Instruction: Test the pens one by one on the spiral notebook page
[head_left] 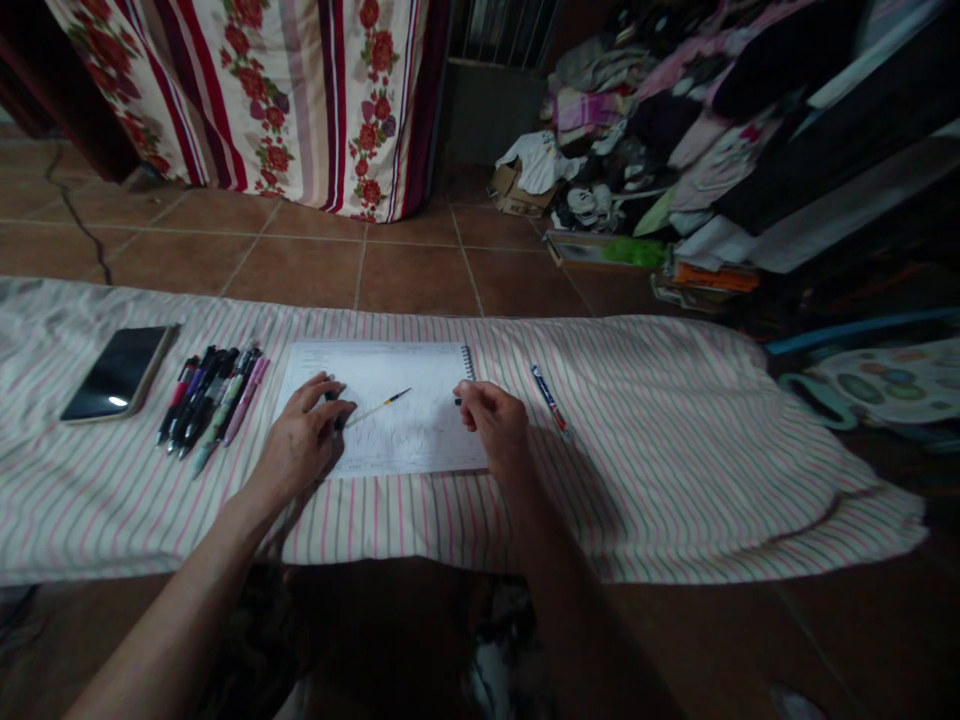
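A spiral notebook [390, 365] with faint marks on its page lies on the striped cloth. My left hand [300, 432] is over its left part, fingers curled in around the clear end of a slim pen refill [387, 402]. The refill's yellow and dark tip points up and right across the page. At the notebook's right edge, my right hand [495, 418] is closed in a pinch, with a small dark piece [458, 401] showing at the fingertips; its kind is unclear. Right of that hand lies a blue patterned pen [551, 400], touched by neither hand.
Several pens [214, 395] lie side by side left of the notebook, beside a dark-screened phone [120, 372]. The striped cloth [675, 440] covers the low table. Beyond are a tiled floor [300, 260], a floral curtain [300, 100] and piled clothes [622, 130].
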